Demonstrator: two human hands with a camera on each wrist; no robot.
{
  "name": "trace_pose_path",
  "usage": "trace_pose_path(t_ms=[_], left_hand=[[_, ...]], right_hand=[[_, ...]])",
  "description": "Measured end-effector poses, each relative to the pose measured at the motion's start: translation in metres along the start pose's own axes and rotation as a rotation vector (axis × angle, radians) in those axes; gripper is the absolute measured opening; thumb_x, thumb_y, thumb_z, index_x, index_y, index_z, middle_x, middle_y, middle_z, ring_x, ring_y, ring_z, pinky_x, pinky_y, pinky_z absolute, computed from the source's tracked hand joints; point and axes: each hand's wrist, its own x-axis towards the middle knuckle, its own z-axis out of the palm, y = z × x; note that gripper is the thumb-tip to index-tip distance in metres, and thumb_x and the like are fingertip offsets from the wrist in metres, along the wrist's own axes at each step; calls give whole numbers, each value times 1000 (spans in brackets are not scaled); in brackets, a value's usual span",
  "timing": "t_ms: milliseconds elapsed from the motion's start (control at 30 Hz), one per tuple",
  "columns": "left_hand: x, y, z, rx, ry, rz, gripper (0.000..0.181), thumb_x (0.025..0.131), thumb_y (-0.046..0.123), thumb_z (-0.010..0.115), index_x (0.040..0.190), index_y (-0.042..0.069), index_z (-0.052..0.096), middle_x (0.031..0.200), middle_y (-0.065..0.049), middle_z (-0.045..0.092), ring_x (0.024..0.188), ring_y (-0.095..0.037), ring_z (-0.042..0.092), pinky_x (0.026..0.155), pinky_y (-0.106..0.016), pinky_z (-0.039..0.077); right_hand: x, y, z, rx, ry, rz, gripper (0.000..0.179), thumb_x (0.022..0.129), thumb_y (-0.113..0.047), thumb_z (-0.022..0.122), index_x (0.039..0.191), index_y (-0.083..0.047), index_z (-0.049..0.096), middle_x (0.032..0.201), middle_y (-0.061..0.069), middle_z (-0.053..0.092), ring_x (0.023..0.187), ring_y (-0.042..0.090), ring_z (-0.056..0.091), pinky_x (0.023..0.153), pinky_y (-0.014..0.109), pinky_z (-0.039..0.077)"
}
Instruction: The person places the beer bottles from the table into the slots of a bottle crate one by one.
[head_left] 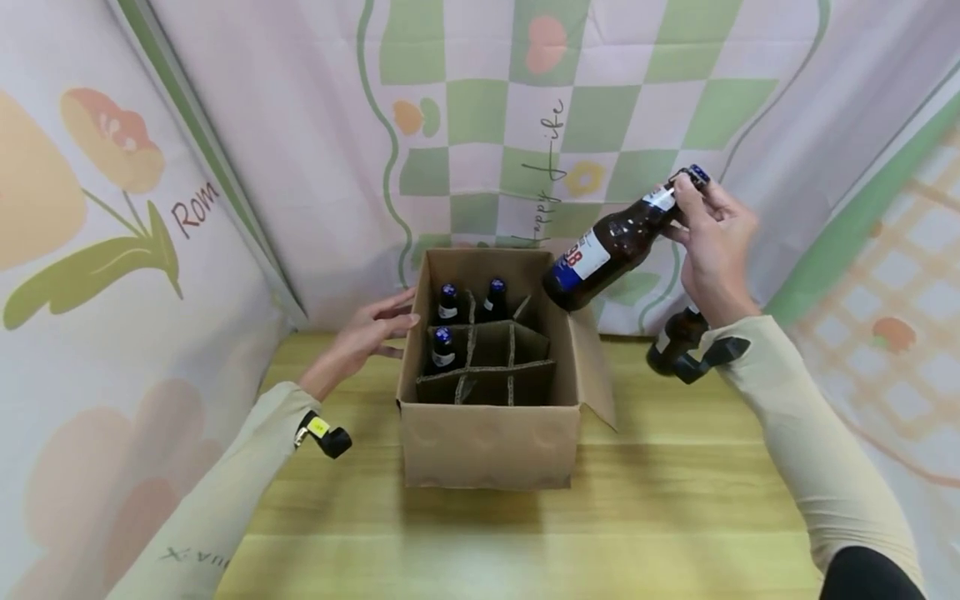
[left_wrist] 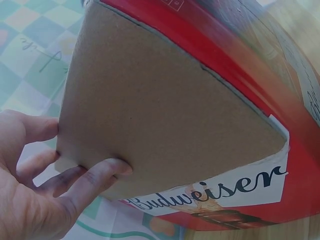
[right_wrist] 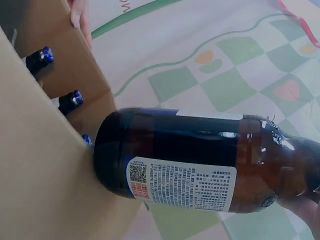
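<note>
My right hand (head_left: 716, 237) grips a brown beer bottle (head_left: 611, 250) by its neck, just under the blue cap. The bottle is tilted, its base at the right rim of the cardboard box (head_left: 487, 446). In the right wrist view, the back label of this beer bottle (right_wrist: 182, 185) faces the camera. My left hand (head_left: 367, 337) is at the box's left side. Up close, the left hand (left_wrist: 55, 185) pinches the brown flap (left_wrist: 145, 110), thumb on its face and fingers at the edge. Three capped bottles, one a front-left bottle (head_left: 442, 350), stand upright inside.
Cardboard dividers (head_left: 487, 346) split the box into several cells. Its right flap (head_left: 592, 367) hangs outward. Another brown bottle (head_left: 675, 337) stands on the wooden table (head_left: 645, 500), partly behind my right wrist. A patterned curtain (head_left: 300, 108) rises behind the table.
</note>
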Motion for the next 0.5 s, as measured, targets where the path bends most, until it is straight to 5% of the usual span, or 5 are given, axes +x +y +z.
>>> trace_pose_path(t_ms=[500], left_hand=[[-2, 2, -1, -14, -11, 23, 69, 105, 18, 63, 165, 26, 32, 166, -20, 36, 143, -43, 47, 92, -44, 63]], right_hand=[[0, 10, 27, -68, -88, -111, 30, 90, -6, 82, 112, 12, 73, 95, 19, 79, 85, 24, 78, 67, 29, 66]])
